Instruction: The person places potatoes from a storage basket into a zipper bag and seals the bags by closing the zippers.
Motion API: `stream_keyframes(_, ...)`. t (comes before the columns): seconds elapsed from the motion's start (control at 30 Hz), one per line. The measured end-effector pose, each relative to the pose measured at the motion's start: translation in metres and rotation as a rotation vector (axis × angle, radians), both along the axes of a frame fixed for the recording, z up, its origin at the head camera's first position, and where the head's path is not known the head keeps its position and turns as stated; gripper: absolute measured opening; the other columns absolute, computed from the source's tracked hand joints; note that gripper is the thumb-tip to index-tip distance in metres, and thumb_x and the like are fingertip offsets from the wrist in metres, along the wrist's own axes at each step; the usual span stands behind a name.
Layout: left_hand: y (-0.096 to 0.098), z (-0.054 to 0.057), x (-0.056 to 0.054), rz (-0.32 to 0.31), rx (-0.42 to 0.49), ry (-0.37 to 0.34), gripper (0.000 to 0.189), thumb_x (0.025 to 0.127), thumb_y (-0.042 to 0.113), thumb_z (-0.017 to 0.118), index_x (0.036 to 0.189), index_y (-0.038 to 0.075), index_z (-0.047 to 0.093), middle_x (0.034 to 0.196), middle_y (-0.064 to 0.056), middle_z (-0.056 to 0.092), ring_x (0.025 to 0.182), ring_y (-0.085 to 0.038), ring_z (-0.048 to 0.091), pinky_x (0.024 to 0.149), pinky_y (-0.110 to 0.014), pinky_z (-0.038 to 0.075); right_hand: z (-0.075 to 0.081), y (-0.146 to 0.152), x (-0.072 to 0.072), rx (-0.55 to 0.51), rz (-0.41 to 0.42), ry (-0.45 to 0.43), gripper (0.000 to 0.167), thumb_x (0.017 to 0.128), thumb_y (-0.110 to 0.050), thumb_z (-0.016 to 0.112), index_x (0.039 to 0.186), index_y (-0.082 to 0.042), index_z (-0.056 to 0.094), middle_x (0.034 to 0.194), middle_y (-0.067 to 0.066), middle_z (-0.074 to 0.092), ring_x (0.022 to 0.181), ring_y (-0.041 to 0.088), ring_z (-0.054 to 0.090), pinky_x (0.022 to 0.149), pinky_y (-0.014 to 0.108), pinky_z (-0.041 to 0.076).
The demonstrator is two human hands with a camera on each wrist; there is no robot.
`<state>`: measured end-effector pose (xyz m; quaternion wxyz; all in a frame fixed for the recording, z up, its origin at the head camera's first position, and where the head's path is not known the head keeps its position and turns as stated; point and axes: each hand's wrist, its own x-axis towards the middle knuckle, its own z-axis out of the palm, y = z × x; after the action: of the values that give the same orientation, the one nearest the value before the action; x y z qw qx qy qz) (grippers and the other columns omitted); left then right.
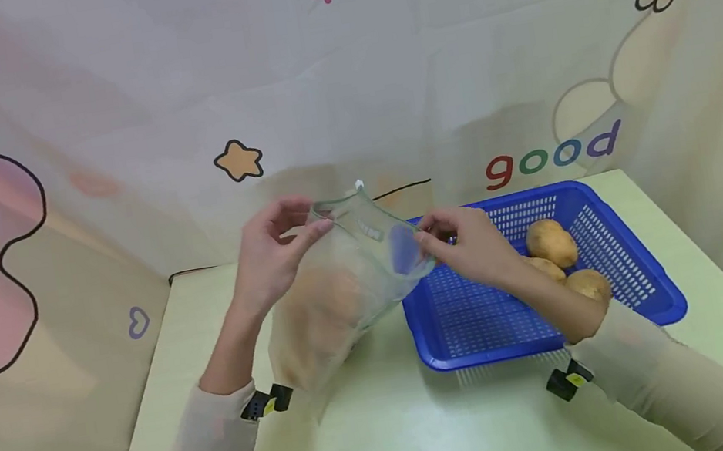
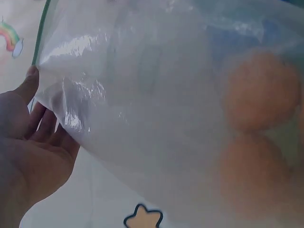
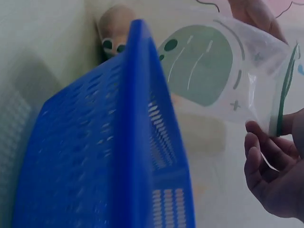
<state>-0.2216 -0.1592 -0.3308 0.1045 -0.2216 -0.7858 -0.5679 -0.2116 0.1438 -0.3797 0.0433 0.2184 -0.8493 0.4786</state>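
Both hands hold a frosted zip bag [image 1: 368, 271] by its mouth, which has a green-edged rim and gapes between them. My left hand [image 1: 276, 250] pinches the left side of the rim between thumb and fingers. At the right side, my right hand [image 1: 465, 241] pinches the opposite edge. Roundish brown things [image 2: 261, 92] show blurred through the plastic, low in the bag. In the right wrist view, a green cartoon print [image 3: 204, 66] covers the bag's face, and the right hand's fingers [image 3: 254, 161] curl at the green rim.
A blue plastic basket [image 1: 493, 354] with perforated walls stands right of the bag, partly under my right forearm. Several potatoes [image 1: 551, 244] lie at its right side. The pale table [image 1: 422, 442] meets a printed curtain [image 1: 423, 76] at the back.
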Motion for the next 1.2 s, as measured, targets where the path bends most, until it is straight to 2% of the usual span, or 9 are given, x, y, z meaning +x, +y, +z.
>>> stream_keyframes(0.17, 0.029, -0.011, 0.004, 0.006, -0.026, 0.029, 0.029, 0.093, 0.019, 0.085, 0.116, 0.008, 0.073, 0.106, -0.004, 0.075, 0.102, -0.017, 0.074, 0.081, -0.033, 0.064, -0.02, 0.033, 0.003, 0.105, 0.028, -0.029, 0.021, 0.109, -0.029, 0.064, 0.116, -0.012, 0.074, 0.096, 0.0, 0.074, 0.082, 0.021, 0.068, 0.07, 0.034, 0.059)
stream_keyframes(0.33, 0.045, -0.013, 0.007, 0.0, -0.06, 0.036, 0.03, 0.092, 0.021, 0.086, 0.116, 0.009, 0.073, 0.108, 0.0, 0.075, 0.1, -0.017, 0.074, 0.081, -0.036, 0.064, -0.035, 0.072, 0.001, 0.273, -0.016, 0.079, 0.025, 0.108, -0.027, 0.064, 0.121, -0.008, 0.073, 0.107, 0.006, 0.074, 0.094, 0.023, 0.067, 0.082, 0.045, 0.059)
stream_keyframes(0.43, 0.048, -0.011, 0.01, -0.008, -0.064, 0.028, 0.029, 0.092, 0.021, 0.086, 0.115, 0.009, 0.073, 0.107, -0.001, 0.075, 0.099, -0.018, 0.074, 0.082, -0.038, 0.064, -0.041, 0.093, -0.001, 0.367, -0.058, 0.094, 0.029, 0.104, -0.025, 0.071, 0.123, -0.002, 0.072, 0.115, 0.014, 0.072, 0.104, 0.031, 0.066, 0.09, 0.054, 0.058)
stream_keyframes(0.57, 0.048, -0.009, 0.013, -0.005, -0.063, 0.012, 0.028, 0.092, 0.02, 0.087, 0.114, 0.01, 0.073, 0.107, 0.0, 0.075, 0.099, -0.018, 0.074, 0.081, -0.039, 0.064, -0.049, 0.116, -0.001, 0.542, -0.047, 0.057, 0.046, 0.095, -0.028, 0.082, 0.128, 0.002, 0.069, 0.125, 0.022, 0.066, 0.115, 0.04, 0.06, 0.098, 0.062, 0.054)
stream_keyframes(0.7, 0.048, -0.008, 0.013, -0.006, -0.074, -0.003, 0.029, 0.091, 0.021, 0.087, 0.115, 0.01, 0.073, 0.108, 0.0, 0.075, 0.098, -0.017, 0.074, 0.076, -0.039, 0.063, -0.06, 0.129, 0.001, 0.702, -0.009, 0.039, 0.057, 0.088, -0.034, 0.089, 0.128, 0.002, 0.069, 0.13, 0.025, 0.062, 0.117, 0.044, 0.057, 0.095, 0.066, 0.055)
stream_keyframes(0.8, 0.048, -0.007, 0.013, -0.008, -0.088, -0.015, 0.03, 0.092, 0.021, 0.086, 0.116, 0.01, 0.073, 0.107, 0.0, 0.075, 0.098, -0.017, 0.074, 0.075, -0.039, 0.062, -0.066, 0.132, 0.002, 0.757, 0.002, 0.034, 0.057, 0.087, -0.036, 0.089, 0.127, 0.0, 0.07, 0.13, 0.026, 0.063, 0.116, 0.044, 0.058, 0.091, 0.067, 0.056)
stream_keyframes(0.87, 0.047, -0.008, 0.012, -0.011, -0.094, -0.021, 0.03, 0.092, 0.021, 0.086, 0.116, 0.01, 0.073, 0.107, -0.001, 0.074, 0.098, -0.017, 0.074, 0.076, -0.038, 0.062, -0.069, 0.132, 0.002, 0.761, -0.001, 0.035, 0.057, 0.087, -0.037, 0.089, 0.126, 0.0, 0.07, 0.125, 0.024, 0.065, 0.111, 0.042, 0.059, 0.088, 0.066, 0.057)
stream_keyframes(0.97, 0.047, -0.008, 0.011, -0.026, -0.097, -0.029, 0.029, 0.092, 0.021, 0.087, 0.115, 0.01, 0.073, 0.107, 0.0, 0.074, 0.097, -0.017, 0.075, 0.077, -0.038, 0.063, -0.067, 0.131, 0.002, 0.683, -0.016, 0.021, 0.055, 0.087, -0.036, 0.089, 0.125, -0.002, 0.069, 0.118, 0.019, 0.066, 0.103, 0.035, 0.06, 0.085, 0.059, 0.059)
stream_keyframes(1.2, 0.048, -0.006, 0.007, -0.056, -0.095, -0.036, 0.026, 0.091, 0.021, 0.087, 0.109, 0.011, 0.072, 0.103, 0.0, 0.074, 0.095, -0.016, 0.075, 0.079, -0.037, 0.061, -0.032, 0.114, -0.001, 0.329, -0.072, -0.042, 0.062, 0.094, -0.038, 0.083, 0.139, -0.001, 0.062, 0.126, 0.016, 0.067, 0.114, 0.033, 0.062, 0.094, 0.056, 0.058)
